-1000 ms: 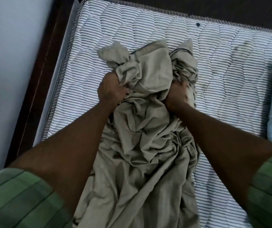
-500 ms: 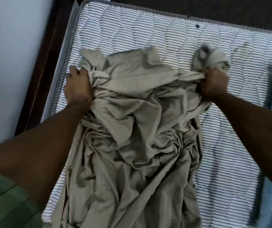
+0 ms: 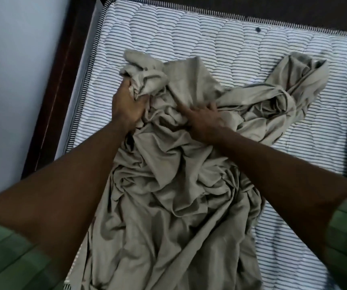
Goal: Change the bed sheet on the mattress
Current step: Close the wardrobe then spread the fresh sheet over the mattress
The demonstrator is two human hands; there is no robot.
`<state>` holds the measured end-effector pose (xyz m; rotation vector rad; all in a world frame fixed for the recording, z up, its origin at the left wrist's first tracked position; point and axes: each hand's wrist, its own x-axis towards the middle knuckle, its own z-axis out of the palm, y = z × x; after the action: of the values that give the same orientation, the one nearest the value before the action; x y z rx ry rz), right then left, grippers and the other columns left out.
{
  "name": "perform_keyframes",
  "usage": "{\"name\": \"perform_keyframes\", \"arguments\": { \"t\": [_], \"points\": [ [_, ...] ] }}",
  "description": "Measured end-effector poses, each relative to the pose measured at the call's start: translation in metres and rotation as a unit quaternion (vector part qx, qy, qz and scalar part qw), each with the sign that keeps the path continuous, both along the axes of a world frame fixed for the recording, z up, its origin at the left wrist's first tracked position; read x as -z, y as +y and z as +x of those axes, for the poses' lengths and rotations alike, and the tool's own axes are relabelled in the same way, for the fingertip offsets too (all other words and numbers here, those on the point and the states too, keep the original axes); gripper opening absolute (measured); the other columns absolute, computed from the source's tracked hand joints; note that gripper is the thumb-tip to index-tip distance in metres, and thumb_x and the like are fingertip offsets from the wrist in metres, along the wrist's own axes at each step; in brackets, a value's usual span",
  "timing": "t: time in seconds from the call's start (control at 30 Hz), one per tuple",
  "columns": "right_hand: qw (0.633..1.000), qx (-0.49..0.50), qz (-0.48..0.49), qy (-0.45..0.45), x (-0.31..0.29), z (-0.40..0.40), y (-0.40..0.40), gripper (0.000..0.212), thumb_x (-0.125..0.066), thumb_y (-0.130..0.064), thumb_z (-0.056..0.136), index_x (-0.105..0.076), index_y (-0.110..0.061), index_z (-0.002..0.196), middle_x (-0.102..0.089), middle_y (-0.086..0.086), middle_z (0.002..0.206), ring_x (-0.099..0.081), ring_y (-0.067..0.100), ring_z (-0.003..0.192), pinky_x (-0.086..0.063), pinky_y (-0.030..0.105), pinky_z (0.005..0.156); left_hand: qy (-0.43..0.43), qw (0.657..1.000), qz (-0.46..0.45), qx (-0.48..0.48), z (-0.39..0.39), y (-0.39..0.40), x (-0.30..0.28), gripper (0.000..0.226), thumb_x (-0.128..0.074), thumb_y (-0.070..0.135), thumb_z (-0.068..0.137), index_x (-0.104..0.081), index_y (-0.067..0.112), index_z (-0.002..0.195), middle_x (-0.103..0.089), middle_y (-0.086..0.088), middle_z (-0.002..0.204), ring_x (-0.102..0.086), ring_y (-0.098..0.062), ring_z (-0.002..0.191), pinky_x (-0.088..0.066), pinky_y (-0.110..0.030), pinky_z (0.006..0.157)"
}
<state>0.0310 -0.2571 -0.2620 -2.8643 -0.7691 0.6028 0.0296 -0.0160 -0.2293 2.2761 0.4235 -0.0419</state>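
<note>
The left hand (image 3: 127, 105) gripped the crumpled beige bed sheet (image 3: 168, 185); the right hand (image 3: 204, 120) lay open on it. Spreading it over the striped mattress (image 3: 189, 36) seemed under way; next, find a corner.

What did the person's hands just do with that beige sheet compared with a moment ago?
The right hand let go of the bunch it had pulled toward the right side and came back to the middle, now lying open on the beige sheet. That bunch stays spread out to the right. The left hand keeps its grip on the left bunch. The striped mattress is unchanged.
</note>
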Motion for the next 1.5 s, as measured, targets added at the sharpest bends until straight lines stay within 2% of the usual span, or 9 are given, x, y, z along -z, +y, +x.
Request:
{"name": "perform_keyframes", "arguments": {
  "t": [0.17,0.3,0.5,0.6,0.77,0.97,1.07,1.27,1.5],
  "points": [
    [0.980,0.166,-0.099,-0.055,-0.017,0.040,-0.038,0.036,-0.050,-0.027,0.097,-0.054,-0.018,0.132,-0.070,0.015,0.122,-0.066,0.038,0.115,-0.039,0.052,0.108,0.027,0.971,-0.129,-0.200,0.012,0.022,0.010,0.054,-0.066,0.050,0.088,-0.061,0.010,0.125,-0.072,-0.001,0.110,-0.069,-0.020,0.102,-0.056,-0.041,0.097],
    [0.877,0.469,-0.068,-0.074,-0.025,0.057,-0.067,0.060,-0.060,-0.034,0.092,-0.044,-0.003,0.141,-0.054,0.023,0.140,-0.052,0.044,0.129,-0.043,0.051,0.107,0.008,0.955,-0.123,-0.269,0.023,0.035,0.012,0.053,-0.065,0.054,0.087,-0.060,0.012,0.118,-0.071,-0.006,0.112,-0.068,-0.025,0.107,-0.054,-0.035,0.095],
    [0.981,0.052,0.121,-0.141,-0.018,0.014,0.011,0.082,-0.053,-0.046,0.084,-0.031,-0.011,0.156,-0.055,0.017,0.139,-0.053,0.037,0.125,-0.039,0.052,0.104,0.190,0.968,0.146,-0.075,0.005,0.015,0.006,0.086,-0.074,0.071,0.069,-0.053,0.013,0.130,-0.062,-0.015,0.130,-0.058,-0.037,0.124,-0.049,-0.047,0.102],
    [0.984,0.094,0.148,-0.042,-0.009,0.011,0.052,0.086,-0.051,-0.060,0.092,-0.018,-0.024,0.162,-0.067,0.014,0.127,-0.065,0.039,0.110,-0.048,0.048,0.091,0.220,0.939,0.257,0.064,-0.004,0.009,-0.002,0.084,-0.075,0.070,0.072,-0.054,0.013,0.130,-0.060,-0.019,0.131,-0.054,-0.040,0.126,-0.046,-0.048,0.101],
    [0.997,0.075,-0.015,0.008,-0.024,0.054,0.075,0.050,-0.062,-0.044,0.093,-0.057,-0.024,0.138,-0.065,0.012,0.132,-0.062,0.037,0.123,-0.051,0.046,0.097,0.208,0.957,0.203,-0.007,0.003,0.010,-0.011,0.050,-0.067,0.029,0.091,-0.055,0.004,0.133,-0.058,-0.024,0.137,-0.055,-0.042,0.129,-0.047,-0.043,0.102],
    [0.896,0.348,0.259,-0.091,-0.054,0.093,0.082,0.084,-0.056,-0.026,0.088,-0.018,-0.026,0.163,-0.059,0.018,0.139,-0.061,0.041,0.119,-0.050,0.050,0.095,-0.072,0.992,0.043,-0.095,0.020,0.029,-0.018,0.078,-0.062,0.019,0.077,-0.031,0.001,0.146,-0.039,-0.021,0.149,-0.043,-0.035,0.138,-0.035,-0.044,0.118],
    [0.926,0.294,0.190,-0.141,-0.045,0.072,0.087,0.083,-0.055,-0.037,0.085,-0.028,-0.017,0.160,-0.049,0.015,0.149,-0.052,0.038,0.128,-0.043,0.052,0.104,-0.034,0.990,0.121,-0.058,0.002,0.021,-0.020,0.097,-0.065,0.017,0.073,-0.019,0.005,0.157,-0.012,-0.023,0.165,-0.035,-0.036,0.146,-0.035,-0.038,0.117],
    [0.995,0.080,0.048,-0.020,0.016,-0.023,0.065,0.066,-0.057,-0.056,0.092,-0.043,-0.023,0.148,-0.049,0.011,0.136,-0.048,0.035,0.123,-0.042,0.048,0.098,0.115,0.956,0.269,-0.035,-0.077,0.001,0.022,0.071,-0.075,0.043,0.073,-0.046,0.019,0.133,-0.045,-0.016,0.132,-0.052,-0.041,0.113,-0.042,-0.050,0.094],
    [0.986,0.164,0.007,0.007,0.011,-0.050,0.073,0.068,-0.055,-0.038,0.094,-0.029,-0.022,0.155,-0.033,0.013,0.153,-0.030,0.039,0.142,-0.028,0.055,0.116,0.109,0.934,0.338,0.021,-0.085,-0.003,0.030,0.054,-0.071,0.041,0.077,-0.054,0.021,0.123,-0.047,-0.015,0.128,-0.049,-0.038,0.114,-0.038,-0.050,0.094]
  ]
}}
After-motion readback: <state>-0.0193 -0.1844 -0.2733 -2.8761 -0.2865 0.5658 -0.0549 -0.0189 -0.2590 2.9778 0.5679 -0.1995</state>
